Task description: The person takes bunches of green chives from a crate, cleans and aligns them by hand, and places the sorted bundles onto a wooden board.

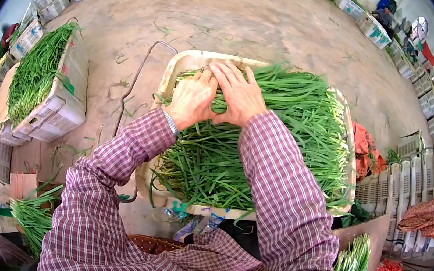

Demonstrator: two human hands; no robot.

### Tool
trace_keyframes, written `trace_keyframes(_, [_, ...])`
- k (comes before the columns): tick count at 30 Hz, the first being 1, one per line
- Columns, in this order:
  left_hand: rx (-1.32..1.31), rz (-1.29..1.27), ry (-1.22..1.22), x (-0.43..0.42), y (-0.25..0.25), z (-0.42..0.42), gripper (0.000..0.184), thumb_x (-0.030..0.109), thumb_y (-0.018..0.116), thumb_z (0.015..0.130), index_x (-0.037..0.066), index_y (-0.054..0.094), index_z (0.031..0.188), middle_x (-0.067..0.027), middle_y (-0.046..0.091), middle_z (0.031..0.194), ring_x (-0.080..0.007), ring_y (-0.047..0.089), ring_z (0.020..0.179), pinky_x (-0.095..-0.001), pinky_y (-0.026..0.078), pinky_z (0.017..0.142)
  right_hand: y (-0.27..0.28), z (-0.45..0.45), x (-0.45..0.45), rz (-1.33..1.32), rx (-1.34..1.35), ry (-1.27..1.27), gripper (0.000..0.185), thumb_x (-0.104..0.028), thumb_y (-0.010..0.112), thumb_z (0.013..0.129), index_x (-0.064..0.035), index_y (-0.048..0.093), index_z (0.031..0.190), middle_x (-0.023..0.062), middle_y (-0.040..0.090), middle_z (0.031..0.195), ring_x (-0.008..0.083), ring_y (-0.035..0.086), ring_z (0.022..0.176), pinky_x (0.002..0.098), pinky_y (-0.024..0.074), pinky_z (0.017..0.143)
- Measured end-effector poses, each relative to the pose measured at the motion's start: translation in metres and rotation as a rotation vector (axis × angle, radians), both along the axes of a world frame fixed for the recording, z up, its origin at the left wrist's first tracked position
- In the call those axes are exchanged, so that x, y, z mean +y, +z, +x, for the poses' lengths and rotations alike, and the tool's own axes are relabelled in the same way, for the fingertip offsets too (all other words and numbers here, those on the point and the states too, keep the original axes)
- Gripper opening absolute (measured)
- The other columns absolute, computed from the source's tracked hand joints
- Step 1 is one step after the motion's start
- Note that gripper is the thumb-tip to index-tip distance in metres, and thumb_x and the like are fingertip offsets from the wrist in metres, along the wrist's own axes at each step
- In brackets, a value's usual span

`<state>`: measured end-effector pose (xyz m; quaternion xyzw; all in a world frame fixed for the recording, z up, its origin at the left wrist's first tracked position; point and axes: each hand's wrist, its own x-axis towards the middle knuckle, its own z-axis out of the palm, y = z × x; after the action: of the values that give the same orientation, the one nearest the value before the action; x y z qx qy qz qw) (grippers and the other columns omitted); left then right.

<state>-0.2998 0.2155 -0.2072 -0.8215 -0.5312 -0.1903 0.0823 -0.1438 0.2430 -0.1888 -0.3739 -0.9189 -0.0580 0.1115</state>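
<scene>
A pale crate (203, 55) in front of me is filled with long green leafy stalks (294, 123), their whitish ends lined up along its right side. My left hand (193, 97) rests on the stalks near the crate's far left corner, its fingers bent over them. My right hand (239, 95) lies flat beside it with the fingers stretched out. The two hands touch each other at the thumbs. Whether stalks are pinched under the left fingers is hidden.
A bent metal rod (136, 74) lies left of the crate. Further left, a white crate (59, 94) holds more greens. Stacked crates (412, 176) and a red cloth (368, 151) are on the right. A person (384, 18) sits far off at upper right.
</scene>
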Motion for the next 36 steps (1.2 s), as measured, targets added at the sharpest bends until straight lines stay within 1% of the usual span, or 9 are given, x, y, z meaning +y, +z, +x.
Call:
trace_keyframes(6, [-0.249, -0.293, -0.225, -0.015, 0.03, -0.028, 0.088, 0.03, 0.086, 0.061, 0.004, 0.046, 0.135, -0.0175, 0.056, 0.124, -0.0305, 0.053, 0.118, -0.0375, 0.043, 0.101, -0.006, 0.016, 0.013, -0.279, 0.158, 0.045, 0.104, -0.035, 0.088, 0.058, -0.023, 0.032, 0.145, 0.0093, 0.059, 0.123, 0.0277, 0.053, 0.119, 0.0469, 0.0322, 0.11])
trace_keyframes(8, [-0.98, -0.344, -0.295, -0.016, 0.025, -0.043, 0.088, 0.029, 0.082, 0.069, 0.005, 0.04, 0.142, -0.015, 0.051, 0.135, -0.0264, 0.048, 0.127, -0.0392, 0.038, 0.107, -0.006, 0.03, 0.012, -0.266, 0.249, 0.02, 0.094, -0.032, 0.086, 0.061, -0.0219, 0.039, 0.142, 0.0107, 0.057, 0.126, 0.0279, 0.052, 0.119, 0.0449, 0.035, 0.108])
trace_keyframes(10, [-1.336, -0.567, -0.301, -0.01, 0.019, -0.069, 0.093, 0.027, 0.083, 0.071, 0.005, 0.032, 0.147, -0.0163, 0.041, 0.146, -0.0274, 0.035, 0.138, -0.0404, 0.026, 0.115, -0.001, 0.046, 0.008, -0.131, 0.57, 0.053, 0.087, -0.031, 0.084, 0.063, -0.0211, 0.043, 0.139, 0.0105, 0.057, 0.127, 0.0289, 0.051, 0.12, 0.0441, 0.0346, 0.108])
trace_keyframes(13, [-1.169, -0.534, -0.384, -0.004, 0.003, -0.072, 0.107, 0.035, 0.086, 0.066, 0.005, 0.026, 0.149, -0.0161, 0.032, 0.152, -0.0274, 0.026, 0.142, -0.0423, 0.02, 0.117, 0.007, 0.066, 0.003, -0.15, 0.676, 0.075, 0.08, -0.03, 0.084, 0.063, -0.0197, 0.048, 0.135, 0.0087, 0.056, 0.128, 0.029, 0.051, 0.121, 0.0426, 0.0343, 0.108])
trace_keyframes(15, [-0.656, -0.265, -0.406, 0.001, -0.007, -0.053, 0.118, 0.051, 0.085, 0.06, 0.007, 0.023, 0.15, -0.0143, 0.027, 0.154, -0.029, 0.021, 0.144, -0.0459, 0.016, 0.117, 0.008, 0.072, -0.002, -0.155, 0.747, 0.085, 0.074, -0.028, 0.085, 0.062, -0.018, 0.054, 0.128, 0.0074, 0.057, 0.126, 0.0282, 0.052, 0.119, 0.0414, 0.0358, 0.107])
trace_keyframes(20, [-0.522, -0.11, -0.538, 0.021, -0.018, 0.017, 0.115, 0.052, 0.084, 0.059, 0.007, 0.027, 0.148, -0.0133, 0.028, 0.152, -0.0308, 0.02, 0.143, -0.0487, 0.017, 0.116, 0.011, 0.075, -0.011, -0.161, 0.709, 0.072, 0.075, -0.027, 0.086, 0.058, -0.0172, 0.056, 0.126, 0.0101, 0.058, 0.12, 0.0297, 0.054, 0.112, 0.0422, 0.039, 0.101])
trace_keyframes(23, [-0.482, -0.146, -0.554, 0.032, -0.039, 0.041, 0.107, 0.048, 0.081, 0.062, 0.007, 0.029, 0.146, -0.0134, 0.031, 0.15, -0.0304, 0.024, 0.14, -0.0486, 0.02, 0.114, 0.022, 0.089, -0.028, 0.092, 0.602, -0.016, 0.1, -0.045, 0.088, 0.051, -0.0137, 0.046, 0.136, 0.0157, 0.045, 0.136, 0.0354, 0.042, 0.126, 0.0472, 0.0329, 0.106])
trace_keyframes(27, [-0.477, -0.167, -0.475, 0.048, -0.073, 0.043, 0.097, 0.044, 0.078, 0.067, 0.007, 0.032, 0.144, -0.0134, 0.035, 0.147, -0.0299, 0.028, 0.137, -0.0484, 0.024, 0.112, 0.023, 0.093, -0.049, 0.18, 0.54, 0.018, 0.109, -0.034, 0.091, 0.043, -0.0183, 0.041, 0.139, 0.0142, 0.039, 0.142, 0.0346, 0.037, 0.133, 0.0508, 0.032, 0.108])
trace_keyframes(36, [-0.348, -0.24, -0.457, 0.088, -0.084, 0.068, 0.074, 0.033, 0.069, 0.078, 0.007, 0.038, 0.139, -0.0134, 0.043, 0.14, -0.0287, 0.039, 0.129, -0.0479, 0.032, 0.106, 0.02, 0.106, -0.051, 0.348, 1.034, 0.083, 0.043, -0.015, 0.079, 0.051, -0.0138, 0.06, 0.09, 0.0047, 0.062, 0.096, 0.0295, 0.058, 0.106, 0.0443, 0.0438, 0.092])
